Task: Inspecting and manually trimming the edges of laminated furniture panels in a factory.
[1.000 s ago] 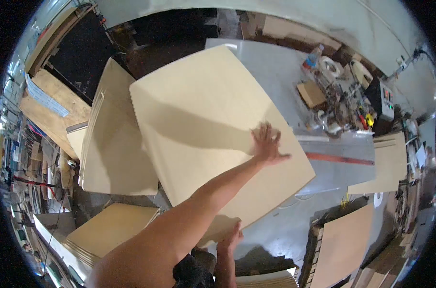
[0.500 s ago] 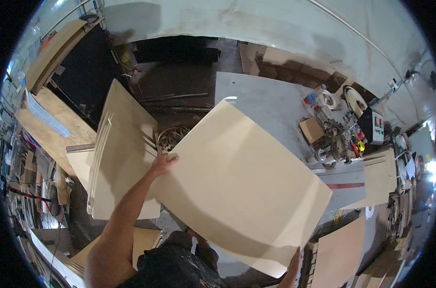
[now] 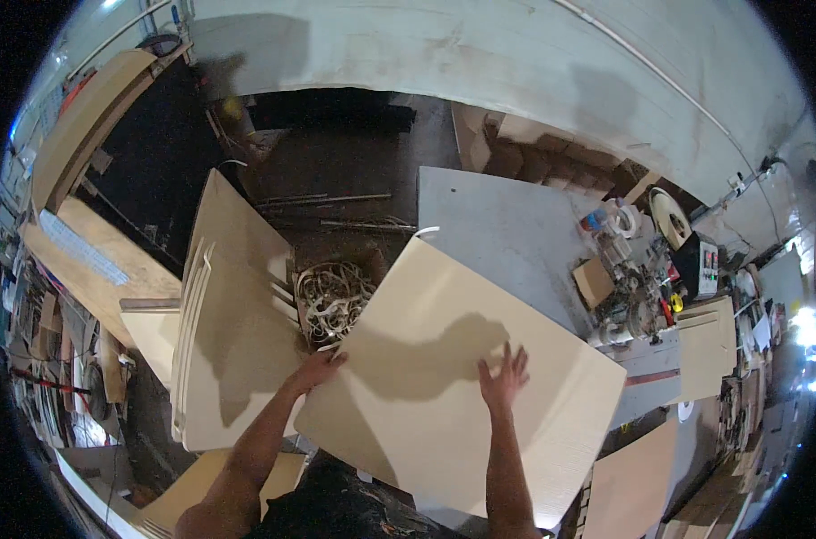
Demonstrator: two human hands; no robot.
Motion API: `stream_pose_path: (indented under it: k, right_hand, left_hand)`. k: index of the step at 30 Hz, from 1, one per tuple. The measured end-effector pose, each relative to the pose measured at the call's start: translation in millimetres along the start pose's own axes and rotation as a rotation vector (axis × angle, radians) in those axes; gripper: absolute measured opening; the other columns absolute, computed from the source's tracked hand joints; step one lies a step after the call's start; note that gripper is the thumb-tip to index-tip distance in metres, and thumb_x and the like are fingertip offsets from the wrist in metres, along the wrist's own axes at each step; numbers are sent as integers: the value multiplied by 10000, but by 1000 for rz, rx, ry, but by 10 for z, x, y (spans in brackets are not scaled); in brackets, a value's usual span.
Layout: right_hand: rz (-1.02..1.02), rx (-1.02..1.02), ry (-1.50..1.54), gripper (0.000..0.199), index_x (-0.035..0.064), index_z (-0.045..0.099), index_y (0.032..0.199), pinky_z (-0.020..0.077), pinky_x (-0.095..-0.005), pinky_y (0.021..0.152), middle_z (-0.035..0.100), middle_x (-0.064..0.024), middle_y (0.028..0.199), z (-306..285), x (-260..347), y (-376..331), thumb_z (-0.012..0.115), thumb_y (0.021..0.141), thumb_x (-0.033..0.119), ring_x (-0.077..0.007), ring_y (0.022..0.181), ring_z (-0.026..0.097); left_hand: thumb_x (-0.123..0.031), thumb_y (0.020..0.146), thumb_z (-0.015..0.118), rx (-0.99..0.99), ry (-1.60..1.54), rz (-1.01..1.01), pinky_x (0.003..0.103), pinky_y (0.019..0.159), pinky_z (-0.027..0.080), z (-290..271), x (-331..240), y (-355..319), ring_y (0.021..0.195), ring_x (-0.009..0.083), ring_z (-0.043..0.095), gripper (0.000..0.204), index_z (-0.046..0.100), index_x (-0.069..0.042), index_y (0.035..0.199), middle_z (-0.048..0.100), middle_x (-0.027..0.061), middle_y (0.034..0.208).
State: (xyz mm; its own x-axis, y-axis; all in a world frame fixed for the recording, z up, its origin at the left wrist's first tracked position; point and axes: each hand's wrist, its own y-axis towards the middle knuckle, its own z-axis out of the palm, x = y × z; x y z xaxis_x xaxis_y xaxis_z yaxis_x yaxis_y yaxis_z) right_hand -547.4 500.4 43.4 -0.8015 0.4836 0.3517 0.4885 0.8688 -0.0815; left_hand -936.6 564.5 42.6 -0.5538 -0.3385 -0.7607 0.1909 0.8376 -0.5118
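Workshop panel (image 3: 102,292) bears pale strip (image 3: 83,247), unreadable — left hand (image 3: 320,369) holds board (image 3: 453,395).

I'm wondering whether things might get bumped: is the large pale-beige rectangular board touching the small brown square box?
Apart. The head view shows bare flat grey tabletop between the board and the box.

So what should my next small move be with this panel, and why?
Perhaps move your right hand to the panel's right edge: your left hand is at the left edge, while the right is spread over the face, without an edge to grip.
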Motion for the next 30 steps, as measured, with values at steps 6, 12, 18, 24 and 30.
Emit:
stream_pose_path:
  k: [6,12,18,24,30]
  right_hand:
    - [50,55,-128,855,201,248,1518,44,-700,1087,102,-159,1591,226,1034,1008,497,854,678,-343,1470,66]
    - [91,108,-246,890,222,217,1528,18,-715,1078,97,-181,1586,327,1352,1044,466,834,720,-349,1471,53]
    - [86,109,-261,918,178,217,1528,-2,-713,1077,94,-195,1583,268,1366,1031,486,830,709,-357,1472,29]
    - [73,99,-281,917,159,226,1524,17,-714,1078,84,-217,1579,276,1376,993,477,835,709,-382,1468,35]
    - [89,131,-311,916,158,235,1522,34,-715,1075,97,-217,1576,307,1373,1021,476,835,713,-389,1464,51]
  left_hand:
    - [-451,1016,419,151,-615,279,293,680,459,213,-934,1351,763,109,530,440,636,-70,982,599,5,836]
    - [-492,983,475,379,-927,44,270,574,446,311,-1387,2842,587,81,522,429,628,-117,842,550,-53,658]
    - [-475,947,562,459,-923,-4,278,577,466,319,-1469,2976,606,104,560,359,633,-130,879,588,-41,707]
    - [-419,945,593,414,-1437,-128,290,585,467,503,-1362,3036,631,121,571,309,612,-119,870,568,-29,719]
    - [-371,995,515,415,-1518,100,320,753,484,599,-1260,3040,824,177,604,366,574,-81,779,613,40,819]
